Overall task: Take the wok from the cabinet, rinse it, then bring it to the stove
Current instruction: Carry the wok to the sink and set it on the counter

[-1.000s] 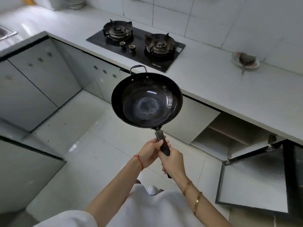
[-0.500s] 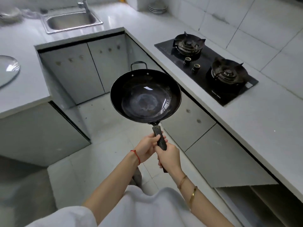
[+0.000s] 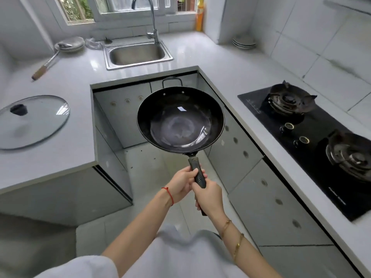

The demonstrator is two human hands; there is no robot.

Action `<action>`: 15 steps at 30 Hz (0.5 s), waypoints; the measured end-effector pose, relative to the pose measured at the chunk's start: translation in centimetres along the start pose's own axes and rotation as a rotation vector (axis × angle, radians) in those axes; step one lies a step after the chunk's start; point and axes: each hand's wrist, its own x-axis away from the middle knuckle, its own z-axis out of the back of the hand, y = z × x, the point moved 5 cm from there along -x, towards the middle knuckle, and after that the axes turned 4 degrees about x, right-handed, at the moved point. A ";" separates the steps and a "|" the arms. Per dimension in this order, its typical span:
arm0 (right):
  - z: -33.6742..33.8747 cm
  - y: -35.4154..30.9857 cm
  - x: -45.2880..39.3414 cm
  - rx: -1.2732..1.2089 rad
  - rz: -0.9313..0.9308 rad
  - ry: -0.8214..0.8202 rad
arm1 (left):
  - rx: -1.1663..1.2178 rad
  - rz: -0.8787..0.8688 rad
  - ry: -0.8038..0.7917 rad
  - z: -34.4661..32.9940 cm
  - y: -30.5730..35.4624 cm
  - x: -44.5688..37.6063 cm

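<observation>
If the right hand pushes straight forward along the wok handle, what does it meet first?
The right hand would first meet the left hand, which grips the same handle just ahead. Beyond that come the wok bowl and, probably, the cabinet below the sink; depth is unclear.

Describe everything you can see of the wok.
The wok is a round, deep, black pan that looks like dark metal, with a paler, worn patch at the bottom of its bowl and nothing in it. A small loop handle rises from its far rim; a long black handle runs back toward the person. It is held about level in the air above the floor, in front of the sink counter. Only the hands touch it: the left hand and the right hand both grip the long handle.
</observation>
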 end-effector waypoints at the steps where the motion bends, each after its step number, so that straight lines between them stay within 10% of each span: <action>1: -0.4 -1.0 -1.4 0.006 0.009 -0.005 | 0.002 -0.009 0.005 0.4 1.3 -1.1; 15: -4.4 -14.2 -24.7 0.077 0.118 -0.110 | 0.085 -0.154 0.122 4.7 19.1 -18.8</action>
